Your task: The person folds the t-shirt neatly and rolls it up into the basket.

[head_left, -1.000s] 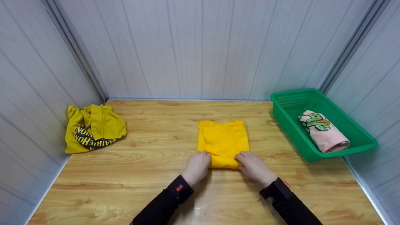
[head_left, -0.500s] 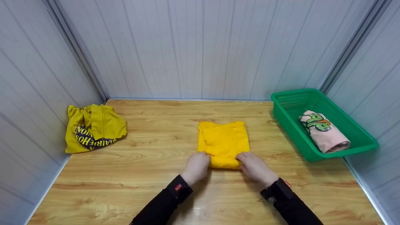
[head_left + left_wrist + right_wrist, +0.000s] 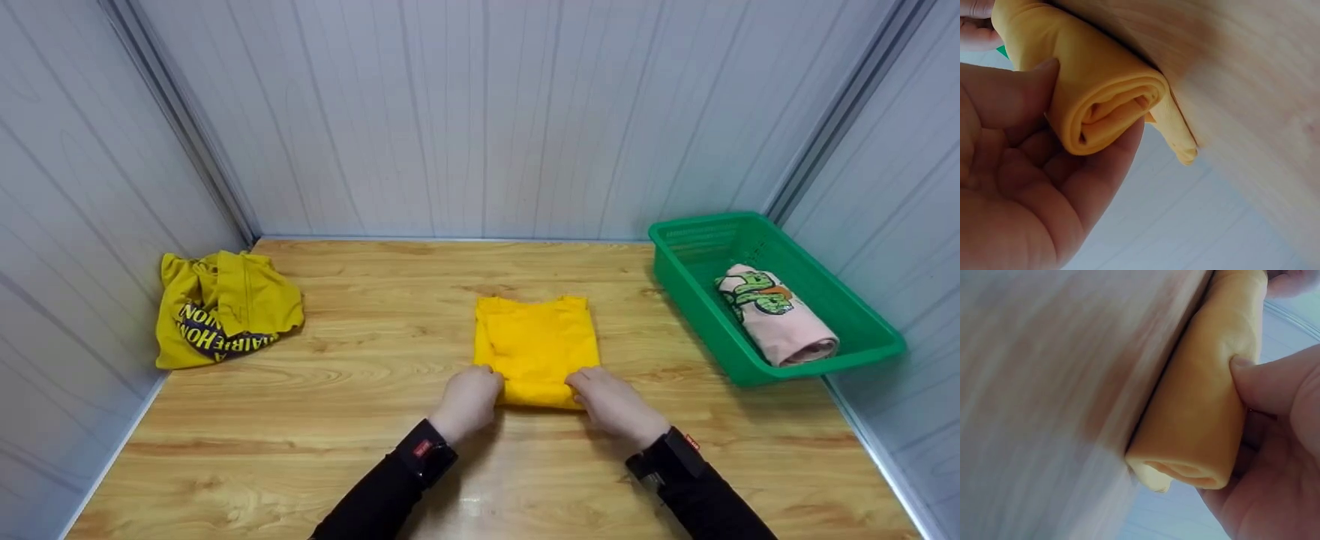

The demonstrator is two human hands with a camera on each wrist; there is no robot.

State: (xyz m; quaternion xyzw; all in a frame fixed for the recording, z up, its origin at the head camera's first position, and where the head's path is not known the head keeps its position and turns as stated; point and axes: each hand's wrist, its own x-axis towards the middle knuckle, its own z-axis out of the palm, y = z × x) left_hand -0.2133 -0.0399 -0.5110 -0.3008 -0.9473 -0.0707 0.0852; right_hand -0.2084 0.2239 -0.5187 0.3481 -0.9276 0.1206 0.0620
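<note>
A yellow folded garment (image 3: 540, 341) lies on the wooden table, its near edge rolled up into a thick tube. At the roll's left end my left hand (image 3: 469, 397) grips it, thumb on the near side and fingers curled over the top. My right hand (image 3: 615, 401) holds the right end the same way. In the left wrist view the roll (image 3: 1100, 73) shows spiral layers at its open end, with the thumb pressing its side. The right wrist view has the roll (image 3: 1196, 399) resting along the table, the right thumb denting it.
A green plastic basket (image 3: 697, 322) stands at the right, holding a rolled pink garment (image 3: 787, 326) with a green print. Against the left wall lies a crumpled mustard garment (image 3: 251, 292) with dark lettering. Pale panel walls (image 3: 480, 120) enclose the wooden table (image 3: 360, 300) at back and sides.
The garment's far edge has come slightly nearer as the near edge is rolled. Both hands keep their grip on the roll's ends, shifting very little.
</note>
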